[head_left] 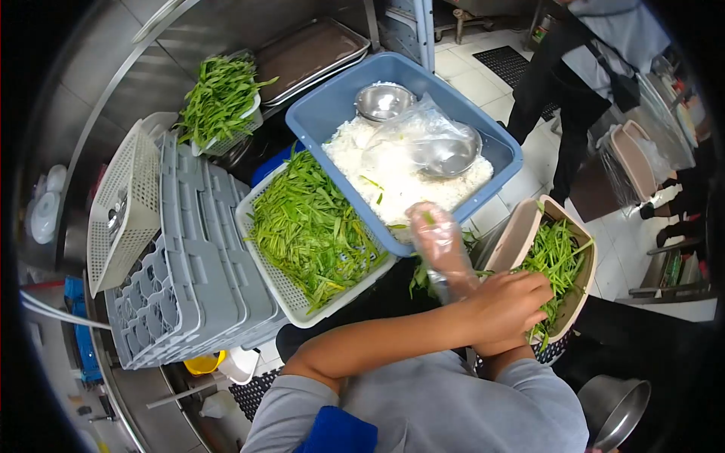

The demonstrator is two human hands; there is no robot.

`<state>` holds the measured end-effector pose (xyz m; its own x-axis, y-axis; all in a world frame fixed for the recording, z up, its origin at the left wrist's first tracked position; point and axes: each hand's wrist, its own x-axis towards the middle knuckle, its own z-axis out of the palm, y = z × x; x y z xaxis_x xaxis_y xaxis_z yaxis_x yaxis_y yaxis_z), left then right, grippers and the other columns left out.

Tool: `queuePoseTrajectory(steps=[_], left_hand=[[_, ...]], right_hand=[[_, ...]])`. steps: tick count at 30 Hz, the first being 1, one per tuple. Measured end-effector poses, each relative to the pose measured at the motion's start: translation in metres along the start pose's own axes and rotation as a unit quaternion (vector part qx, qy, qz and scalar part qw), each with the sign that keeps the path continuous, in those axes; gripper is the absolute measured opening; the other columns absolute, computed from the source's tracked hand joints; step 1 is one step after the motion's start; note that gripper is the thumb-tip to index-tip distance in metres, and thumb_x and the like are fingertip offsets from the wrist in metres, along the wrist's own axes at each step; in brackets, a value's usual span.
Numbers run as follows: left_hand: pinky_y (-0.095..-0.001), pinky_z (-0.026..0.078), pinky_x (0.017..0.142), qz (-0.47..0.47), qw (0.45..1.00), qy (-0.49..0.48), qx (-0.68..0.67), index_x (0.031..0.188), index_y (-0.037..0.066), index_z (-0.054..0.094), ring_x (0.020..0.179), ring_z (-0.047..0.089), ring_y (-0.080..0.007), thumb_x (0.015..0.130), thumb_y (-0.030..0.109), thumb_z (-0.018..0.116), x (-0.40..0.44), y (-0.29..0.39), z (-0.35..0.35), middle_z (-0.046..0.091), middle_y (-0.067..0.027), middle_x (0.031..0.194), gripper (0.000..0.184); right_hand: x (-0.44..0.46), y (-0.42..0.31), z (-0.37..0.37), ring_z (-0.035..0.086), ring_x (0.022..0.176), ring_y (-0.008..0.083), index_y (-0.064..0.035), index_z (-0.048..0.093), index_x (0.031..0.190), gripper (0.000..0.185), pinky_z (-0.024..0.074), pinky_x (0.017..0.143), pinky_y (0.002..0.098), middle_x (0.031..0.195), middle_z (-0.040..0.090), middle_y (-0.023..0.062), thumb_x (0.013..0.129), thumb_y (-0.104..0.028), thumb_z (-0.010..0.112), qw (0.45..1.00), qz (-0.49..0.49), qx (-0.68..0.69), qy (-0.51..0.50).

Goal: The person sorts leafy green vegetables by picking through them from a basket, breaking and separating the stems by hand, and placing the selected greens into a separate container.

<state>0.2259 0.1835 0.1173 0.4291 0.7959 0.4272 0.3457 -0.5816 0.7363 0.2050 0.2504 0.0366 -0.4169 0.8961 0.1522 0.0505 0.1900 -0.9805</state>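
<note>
My right hand (pixel 439 245), in a clear plastic glove, is raised beside the near corner of a blue-grey tub (pixel 302 121). Its fingers are bent, and a small piece of leafy green (pixel 429 217) shows at them. My bare left hand (pixel 517 302) crosses over the right forearm, fingers curled above long green stems (pixel 555 260) in a beige bin (pixel 587 283). What lies under those fingers is hidden. White rice (pixel 347 147) fills the tub, with scattered green bits. A white basket (pixel 302 315) of cut greens (pixel 310 226) stands left of it.
A metal bowl (pixel 385 100) and a bowl partly under a plastic bag (pixel 411 140) sit on the rice. Grey dish racks (pixel 219 257) are stacked left, near another basket of greens (pixel 219 102). A person (pixel 555 98) stands at upper right. A metal pot (pixel 615 411) is lower right.
</note>
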Motion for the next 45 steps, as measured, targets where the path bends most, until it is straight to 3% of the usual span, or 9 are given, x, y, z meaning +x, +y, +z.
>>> queuePoseTrajectory(steps=[1, 2, 9, 12, 14, 23, 31, 34, 45], left_hand=[[-0.0361, 0.05, 0.08, 0.025, 0.999, 0.043, 0.0, 0.097, 0.004, 0.061, 0.094, 0.06, -0.0255, 0.077, 0.015, 0.065, -0.009, 0.006, -0.018, 0.06, -0.0095, 0.103, 0.024], [-0.0364, 0.05, 0.078, 0.041, 0.997, 0.066, 0.029, 0.095, 0.004, 0.062, 0.091, 0.061, -0.0254, 0.076, 0.014, 0.066, -0.022, 0.004, -0.032, 0.061, -0.0097, 0.101, 0.022], [-0.0375, 0.048, 0.079, -0.176, 0.944, 0.104, 0.259, 0.095, 0.002, 0.064, 0.088, 0.06, -0.0309, 0.078, 0.006, 0.065, -0.087, -0.079, -0.129, 0.064, -0.0134, 0.092, 0.017], [-0.0393, 0.046, 0.081, -0.205, 0.934, 0.066, 0.286, 0.095, 0.002, 0.063, 0.092, 0.058, -0.031, 0.078, 0.007, 0.063, -0.078, -0.113, -0.15, 0.062, -0.0131, 0.092, 0.017], [-0.0395, 0.045, 0.082, -0.257, 0.916, -0.013, 0.309, 0.094, 0.002, 0.063, 0.094, 0.057, -0.031, 0.079, 0.012, 0.063, -0.069, -0.138, -0.15, 0.061, -0.012, 0.092, 0.018], [-0.0426, 0.049, 0.075, -0.353, 0.787, -0.317, 0.394, 0.092, 0.008, 0.064, 0.092, 0.061, -0.0302, 0.078, 0.012, 0.056, -0.036, -0.182, -0.098, 0.062, -0.0135, 0.097, 0.017], [-0.0402, 0.049, 0.069, -0.375, 0.818, -0.285, 0.331, 0.087, 0.007, 0.061, 0.082, 0.063, -0.0297, 0.078, 0.01, 0.053, -0.038, -0.187, -0.115, 0.063, -0.0144, 0.085, 0.013], [-0.0384, 0.044, 0.06, -0.357, 0.909, -0.108, 0.185, 0.086, 0.004, 0.051, 0.063, 0.057, -0.0296, 0.075, 0.006, 0.055, -0.038, -0.186, -0.157, 0.058, -0.0159, 0.069, 0.012], [-0.0384, 0.047, 0.082, -0.293, 0.847, -0.229, 0.379, 0.1, 0.009, 0.065, 0.095, 0.058, -0.0301, 0.077, 0.01, 0.054, -0.042, -0.236, -0.179, 0.059, -0.014, 0.093, 0.025]], right_hand=[[0.005, -0.004, -0.006, 0.053, 0.053, 0.0152, -0.0066, 0.059, 0.097, 0.02, 0.0419, 0.045, 0.0274, 0.069, 0.059, 0.0063, 0.092, -0.025, 0.055, 0.974, 0.131, 0.182, -0.022], [0.011, 0.002, -0.01, 0.041, 0.047, 0.0054, -0.0069, 0.057, 0.096, 0.021, 0.0312, 0.039, 0.0208, 0.061, 0.049, -0.0008, 0.093, -0.027, 0.055, 0.972, 0.058, 0.22, 0.058], [0.008, -0.012, -0.103, 0.038, 0.04, 0.0095, -0.0045, 0.052, 0.094, 0.025, 0.03, 0.038, 0.0243, 0.056, 0.043, -0.0003, 0.091, -0.03, 0.053, 0.923, 0.094, 0.352, 0.121], [-0.019, -0.011, -0.108, 0.038, 0.04, 0.0094, -0.003, 0.053, 0.093, 0.022, 0.0308, 0.038, 0.0242, 0.056, 0.043, 0.0003, 0.092, -0.025, 0.052, 0.913, 0.142, 0.383, -0.018], [-0.038, -0.012, -0.097, 0.039, 0.041, 0.0091, -0.0022, 0.054, 0.092, 0.02, 0.0328, 0.039, 0.0239, 0.056, 0.045, 0.001, 0.091, -0.022, 0.052, 0.892, 0.195, 0.37, -0.17], [-0.062, -0.003, -0.065, 0.04, 0.043, 0.0082, -0.0031, 0.055, 0.091, 0.02, 0.0333, 0.042, 0.0228, 0.057, 0.046, 0.0011, 0.091, -0.023, 0.054, 0.873, 0.271, 0.362, -0.184], [-0.046, 0.009, -0.068, 0.039, 0.043, 0.0098, -0.0016, 0.052, 0.091, 0.023, 0.0323, 0.043, 0.0235, 0.058, 0.044, 0.0016, 0.09, -0.024, 0.055, 0.876, 0.286, 0.346, -0.178], [-0.048, 0.012, -0.067, 0.039, 0.043, 0.0096, -0.0019, 0.052, 0.091, 0.024, 0.0324, 0.042, 0.0235, 0.058, 0.045, 0.0017, 0.089, -0.025, 0.055, 0.875, 0.284, 0.346, -0.183], [-0.051, 0.011, -0.061, 0.04, 0.042, 0.0104, -0.002, 0.054, 0.09, 0.024, 0.0324, 0.04, 0.0237, 0.055, 0.045, 0.0029, 0.09, -0.026, 0.057, 0.874, 0.289, 0.344, -0.183]])
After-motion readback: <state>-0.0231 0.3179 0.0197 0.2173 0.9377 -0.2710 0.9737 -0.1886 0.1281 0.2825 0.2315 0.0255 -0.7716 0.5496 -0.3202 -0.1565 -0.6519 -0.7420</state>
